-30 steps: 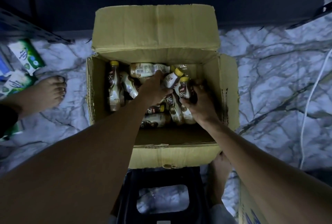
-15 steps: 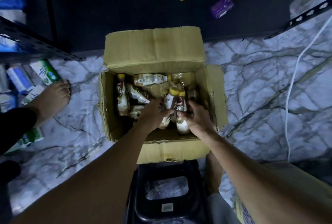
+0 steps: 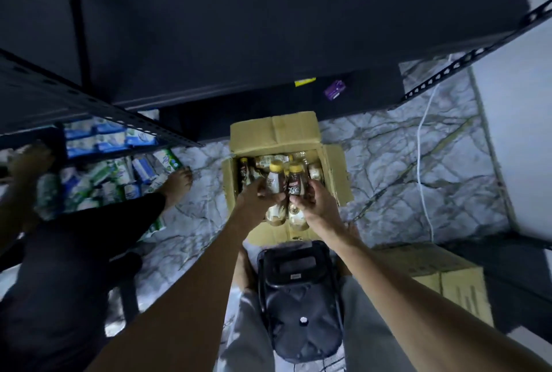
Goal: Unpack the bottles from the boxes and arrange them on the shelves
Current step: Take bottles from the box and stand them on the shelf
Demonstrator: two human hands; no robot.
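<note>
Two yellow-capped bottles held above the cardboard box, one gripped by left hand, one by right hand; several more inside, none visibly shelved.

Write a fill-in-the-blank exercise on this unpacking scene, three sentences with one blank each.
1. The left hand grips a pale-labelled plastic bottle whose cap is ____.
2. The right hand grips a brown-labelled plastic bottle above the open tan cardboard box, which holds more ____.
3. A thin white cable lies on the marble-patterned ____.

Missing words: yellow; bottles; floor.
</note>
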